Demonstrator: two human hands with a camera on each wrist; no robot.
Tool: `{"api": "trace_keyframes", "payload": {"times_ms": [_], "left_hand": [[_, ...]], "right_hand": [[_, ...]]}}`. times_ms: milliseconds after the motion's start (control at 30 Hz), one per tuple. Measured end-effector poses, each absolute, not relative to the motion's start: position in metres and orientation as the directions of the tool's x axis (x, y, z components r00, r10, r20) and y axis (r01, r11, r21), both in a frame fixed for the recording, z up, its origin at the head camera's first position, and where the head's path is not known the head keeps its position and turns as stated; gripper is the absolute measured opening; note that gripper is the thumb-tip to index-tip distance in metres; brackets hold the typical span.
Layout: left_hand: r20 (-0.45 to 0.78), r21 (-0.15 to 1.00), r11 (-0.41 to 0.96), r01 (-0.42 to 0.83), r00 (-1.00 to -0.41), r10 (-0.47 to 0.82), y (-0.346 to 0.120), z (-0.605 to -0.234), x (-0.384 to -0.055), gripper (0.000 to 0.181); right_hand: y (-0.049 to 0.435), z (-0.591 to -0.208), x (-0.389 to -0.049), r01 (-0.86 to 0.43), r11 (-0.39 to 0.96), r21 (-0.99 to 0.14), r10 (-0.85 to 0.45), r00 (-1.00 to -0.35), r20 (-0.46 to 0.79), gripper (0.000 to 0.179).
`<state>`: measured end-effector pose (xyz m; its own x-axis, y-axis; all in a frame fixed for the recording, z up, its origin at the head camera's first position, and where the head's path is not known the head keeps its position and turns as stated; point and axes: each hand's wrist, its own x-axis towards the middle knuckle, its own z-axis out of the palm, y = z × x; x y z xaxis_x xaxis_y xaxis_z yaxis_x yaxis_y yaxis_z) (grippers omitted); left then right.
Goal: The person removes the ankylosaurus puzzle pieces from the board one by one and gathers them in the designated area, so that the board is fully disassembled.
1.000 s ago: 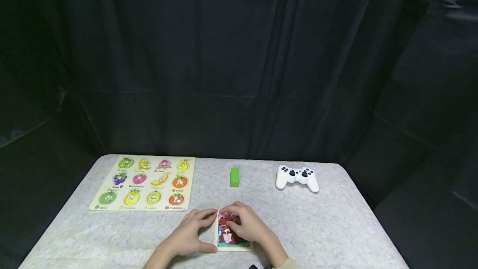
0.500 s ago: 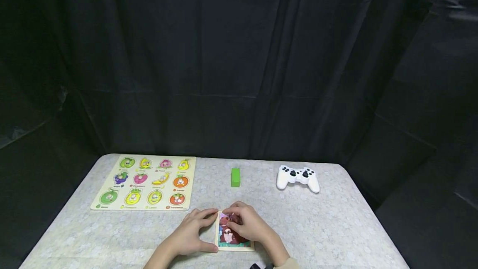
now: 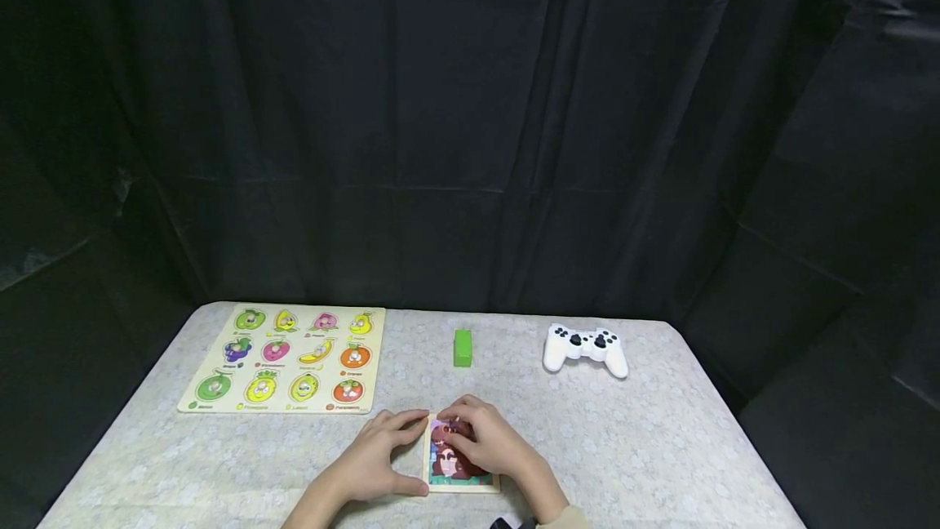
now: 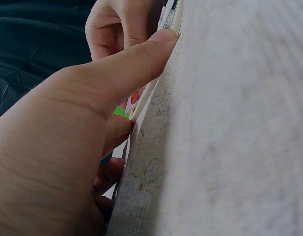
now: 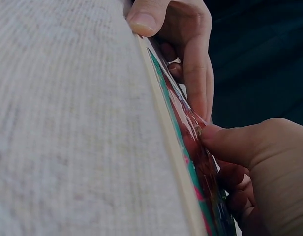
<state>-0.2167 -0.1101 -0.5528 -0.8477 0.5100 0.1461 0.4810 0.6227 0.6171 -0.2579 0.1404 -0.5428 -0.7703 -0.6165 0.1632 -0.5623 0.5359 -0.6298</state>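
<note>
A small wood-framed jigsaw puzzle (image 3: 462, 489) with a brown animal picture lies flat near the table's front edge. At its left side, my left hand (image 3: 376, 457) holds the frame, index finger at the far corner and thumb at the near one. The left wrist view shows that thumb (image 4: 164, 37) right on the frame's edge. My right hand (image 3: 485, 441) bends over the upper part of the picture and holds a reddish-brown puzzle piece (image 3: 441, 433) between thumb and index finger. In the right wrist view, its thumb tip (image 5: 210, 132) touches the glossy picture; the other fingers hide the picture's right side.
A fruit peg puzzle board (image 3: 275, 370) lies at the back left of the cloth-covered table (image 3: 624, 447). Behind the small puzzle is a green block (image 3: 463, 348), and a white game controller (image 3: 585, 352) lies to its right. Black curtain (image 3: 455, 145) hangs behind.
The puzzle piece under the right hand's fingers looks lighter than a second ago, and the right fingertips have shifted very slightly. The left hand keeps its place on the frame.
</note>
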Motion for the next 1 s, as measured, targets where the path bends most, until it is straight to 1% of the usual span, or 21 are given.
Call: {"api": "trace_keyframes", "payload": {"times_ms": [200, 400, 567, 733, 1000], "left_hand": [[0.149, 0.619, 0.62, 0.482, -0.848, 0.509, -0.11, -0.553, -0.217, 0.099], [0.149, 0.623, 0.617, 0.481, -0.847, 0.51, -0.11, -0.553, -0.217, 0.098], [0.132, 0.637, 0.614, 0.466, -0.851, 0.508, -0.109, -0.553, -0.217, 0.1], [0.124, 0.639, 0.615, 0.462, -0.851, 0.51, -0.109, -0.553, -0.218, 0.101], [0.125, 0.631, 0.622, 0.464, -0.852, 0.508, -0.109, -0.553, -0.217, 0.101]], "right_hand": [[0.141, -0.541, -0.257, -0.574, 0.544, -0.612, -0.62, -0.766, 0.168, 0.024], [0.145, -0.531, -0.255, -0.551, 0.535, -0.64, -0.614, -0.774, 0.153, 0.022], [0.16, -0.517, -0.257, -0.576, 0.531, -0.622, -0.598, -0.774, 0.206, 0.021], [0.188, -0.513, -0.261, -0.557, 0.565, -0.609, -0.532, -0.81, 0.248, 0.019], [0.227, -0.523, -0.262, -0.475, 0.618, -0.626, -0.444, -0.868, 0.22, 0.022]]}}
